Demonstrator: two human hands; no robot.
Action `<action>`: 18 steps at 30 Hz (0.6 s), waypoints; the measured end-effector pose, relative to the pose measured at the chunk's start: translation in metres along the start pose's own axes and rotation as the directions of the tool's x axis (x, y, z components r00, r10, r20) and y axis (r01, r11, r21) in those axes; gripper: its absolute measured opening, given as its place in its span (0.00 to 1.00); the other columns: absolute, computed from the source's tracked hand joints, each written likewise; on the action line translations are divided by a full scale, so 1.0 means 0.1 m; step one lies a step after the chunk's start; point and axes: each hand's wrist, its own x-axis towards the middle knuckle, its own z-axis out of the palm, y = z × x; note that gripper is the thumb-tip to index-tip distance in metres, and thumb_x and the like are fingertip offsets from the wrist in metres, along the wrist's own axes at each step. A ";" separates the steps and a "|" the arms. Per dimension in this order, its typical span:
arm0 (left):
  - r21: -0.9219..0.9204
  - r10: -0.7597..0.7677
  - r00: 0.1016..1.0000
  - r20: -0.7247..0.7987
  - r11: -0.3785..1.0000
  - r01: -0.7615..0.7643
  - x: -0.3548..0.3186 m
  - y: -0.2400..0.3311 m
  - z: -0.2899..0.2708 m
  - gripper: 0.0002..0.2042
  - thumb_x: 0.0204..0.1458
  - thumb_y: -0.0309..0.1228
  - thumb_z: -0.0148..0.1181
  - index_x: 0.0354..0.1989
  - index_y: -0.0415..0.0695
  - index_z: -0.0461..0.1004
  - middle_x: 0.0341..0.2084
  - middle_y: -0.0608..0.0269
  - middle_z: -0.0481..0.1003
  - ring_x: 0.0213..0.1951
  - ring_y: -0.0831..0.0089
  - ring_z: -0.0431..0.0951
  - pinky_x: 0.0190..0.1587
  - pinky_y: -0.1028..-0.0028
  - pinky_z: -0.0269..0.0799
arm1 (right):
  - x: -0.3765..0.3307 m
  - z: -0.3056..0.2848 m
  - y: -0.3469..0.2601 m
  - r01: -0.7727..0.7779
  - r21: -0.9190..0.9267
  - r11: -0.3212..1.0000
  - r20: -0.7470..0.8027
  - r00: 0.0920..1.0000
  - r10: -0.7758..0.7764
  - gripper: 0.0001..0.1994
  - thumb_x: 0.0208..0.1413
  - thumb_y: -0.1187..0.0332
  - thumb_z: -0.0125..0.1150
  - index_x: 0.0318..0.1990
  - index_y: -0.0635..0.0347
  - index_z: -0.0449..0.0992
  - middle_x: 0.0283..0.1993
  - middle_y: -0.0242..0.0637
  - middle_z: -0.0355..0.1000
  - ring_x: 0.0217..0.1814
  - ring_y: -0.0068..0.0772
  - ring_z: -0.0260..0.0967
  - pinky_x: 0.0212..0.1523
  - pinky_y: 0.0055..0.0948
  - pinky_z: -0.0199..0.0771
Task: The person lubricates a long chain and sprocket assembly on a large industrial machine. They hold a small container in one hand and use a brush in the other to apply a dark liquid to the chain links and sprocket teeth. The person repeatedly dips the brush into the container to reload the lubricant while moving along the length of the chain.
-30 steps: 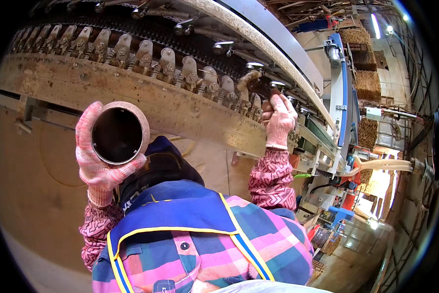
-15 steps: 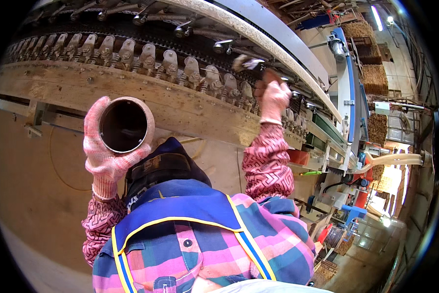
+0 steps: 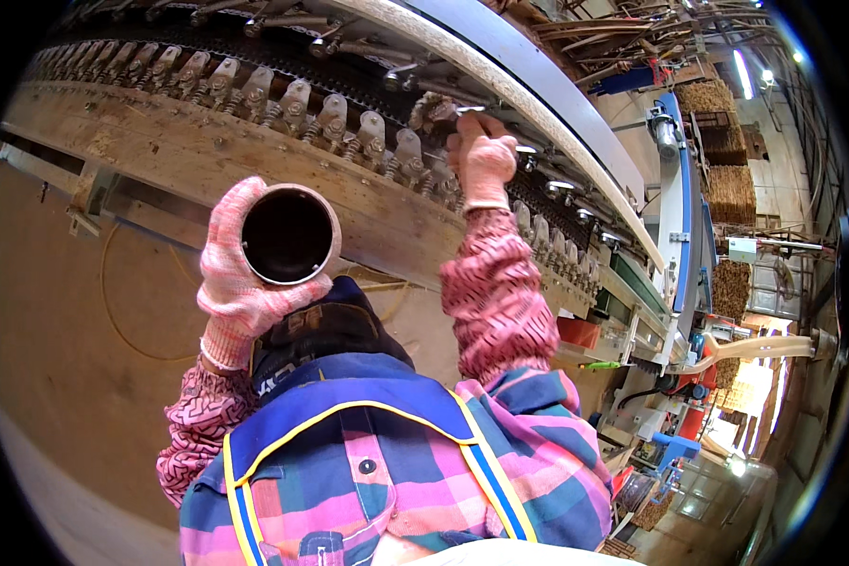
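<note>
My left hand (image 3: pixel 228 269), in a pinkish-white knit glove, is wrapped round a round open-topped can (image 3: pixel 290 236). Its mouth faces up and the inside looks dark; whatever is in it cannot be made out. Out over the machine, my right hand (image 3: pixel 486 162), gloved the same way, is closed on a brush (image 3: pixel 434 111) with a pale, matted bristle end. The bristles are at the dark chain track, just beyond a row of metal brackets with springs (image 3: pixel 332 118). Most of the brush handle is hidden by my fingers.
A dusty long beam (image 3: pixel 188 151) runs along the near side of the machine, and a pale curved rail (image 3: pixel 528 80) lies beyond the chain. Spring-loaded rods stick out above the track. A yellowish hose (image 3: pixel 108 302) lies on the floor at left. Stacked brown sheets (image 3: pixel 731 193) stand at right.
My right hand and the brush have moved left along the chain track. The can in my left hand has shifted right and slightly up in view as the view moved.
</note>
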 end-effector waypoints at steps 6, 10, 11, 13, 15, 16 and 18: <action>0.105 0.048 0.999 -0.006 0.993 -0.047 0.02 0.01 -0.05 0.56 0.26 0.42 0.88 0.69 0.39 0.63 0.64 0.48 0.67 0.62 0.55 0.73 0.66 0.60 0.69 | -0.04 -0.45 -0.03 0.102 0.171 0.980 -0.143 0.987 -0.077 0.08 0.64 0.66 0.59 0.43 0.56 0.82 0.24 0.33 0.77 0.15 0.20 0.66 0.13 0.24 0.63; 0.093 0.033 0.999 0.012 0.995 -0.034 0.06 0.02 -0.01 0.57 0.25 0.42 0.88 0.69 0.40 0.63 0.64 0.48 0.68 0.62 0.53 0.73 0.66 0.60 0.69 | 0.41 0.30 1.05 0.026 -0.871 0.491 -0.114 0.961 -0.253 0.17 0.64 0.55 0.54 0.31 0.59 0.75 0.32 0.33 0.70 0.42 0.34 0.78 0.34 0.37 0.80; 0.112 0.011 1.000 -0.007 0.994 -0.010 0.02 0.00 -0.03 0.56 0.25 0.42 0.88 0.69 0.40 0.63 0.63 0.48 0.68 0.62 0.53 0.73 0.66 0.60 0.69 | 0.23 0.14 0.62 0.254 -0.761 0.597 -0.035 0.903 -0.428 0.11 0.61 0.62 0.57 0.38 0.61 0.80 0.31 0.36 0.74 0.36 0.33 0.77 0.31 0.34 0.78; 0.120 0.037 0.999 0.011 0.992 -0.038 0.04 0.02 -0.07 0.56 0.25 0.40 0.87 0.69 0.40 0.63 0.63 0.47 0.68 0.62 0.53 0.73 0.66 0.60 0.70 | -0.04 -0.37 0.01 0.422 -0.436 0.795 -0.046 0.872 -0.488 0.12 0.58 0.70 0.64 0.48 0.61 0.83 0.31 0.38 0.79 0.28 0.32 0.76 0.28 0.30 0.76; 0.095 0.041 0.999 0.005 0.995 -0.041 0.05 0.02 -0.08 0.56 0.26 0.40 0.87 0.69 0.40 0.63 0.63 0.46 0.68 0.62 0.52 0.74 0.66 0.60 0.70 | -0.11 -0.57 -0.16 0.339 -0.146 0.929 0.022 0.940 -0.339 0.12 0.58 0.72 0.67 0.50 0.58 0.84 0.30 0.38 0.80 0.26 0.30 0.76 0.27 0.27 0.75; 0.075 0.047 0.999 0.023 0.996 -0.048 0.04 0.02 -0.08 0.55 0.26 0.40 0.87 0.69 0.40 0.63 0.63 0.46 0.68 0.62 0.52 0.74 0.66 0.60 0.70 | -0.12 -0.54 -0.12 0.459 -0.249 0.853 0.008 0.882 -0.472 0.12 0.58 0.70 0.67 0.49 0.58 0.84 0.31 0.38 0.80 0.25 0.29 0.76 0.26 0.26 0.75; 0.053 0.045 0.999 0.012 0.998 -0.046 0.05 0.00 -0.05 0.54 0.27 0.44 0.86 0.68 0.42 0.63 0.62 0.47 0.69 0.62 0.51 0.73 0.65 0.58 0.70 | -0.05 -0.36 0.04 0.642 -0.449 0.621 0.023 0.704 -0.710 0.11 0.60 0.66 0.67 0.48 0.57 0.84 0.32 0.37 0.81 0.24 0.28 0.75 0.24 0.24 0.73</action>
